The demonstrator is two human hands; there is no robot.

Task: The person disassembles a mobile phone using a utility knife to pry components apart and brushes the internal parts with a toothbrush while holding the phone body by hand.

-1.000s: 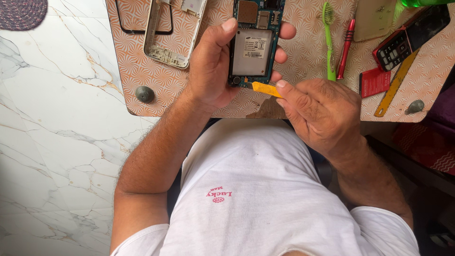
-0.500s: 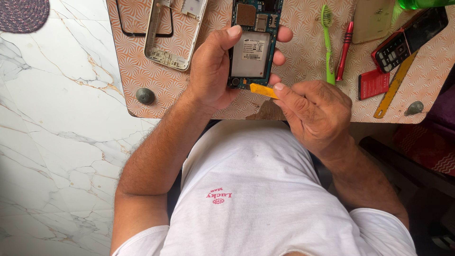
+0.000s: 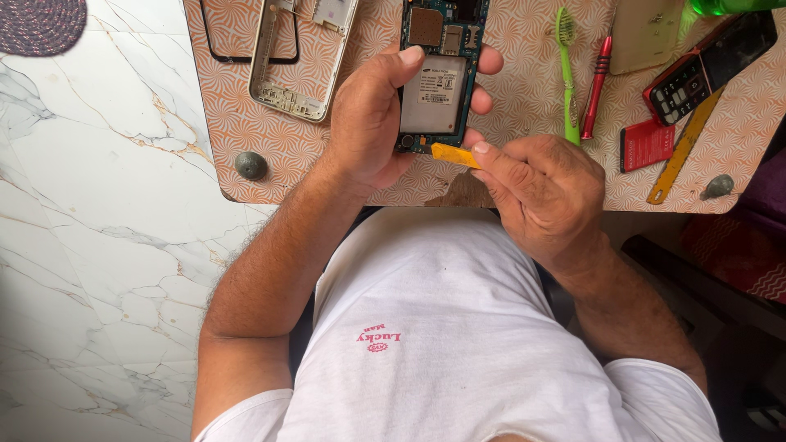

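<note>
Head view, left hand point(image 3: 372, 123) still gripping opened phone point(image 3: 438, 74), right hand point(image 3: 544, 192) still pinching yellow pry tool point(image 3: 453, 154), tip unmoved at its lower edge

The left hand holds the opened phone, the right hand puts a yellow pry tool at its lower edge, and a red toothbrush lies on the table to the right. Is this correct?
Not quite: the head view shows the toothbrush is green, not red. The rest stands: the left hand holds the opened phone, and the right hand puts the yellow pry tool at its lower edge.

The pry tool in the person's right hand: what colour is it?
The pry tool is yellow-orange, seen best in the head view, its tip against the opened phone.
</note>
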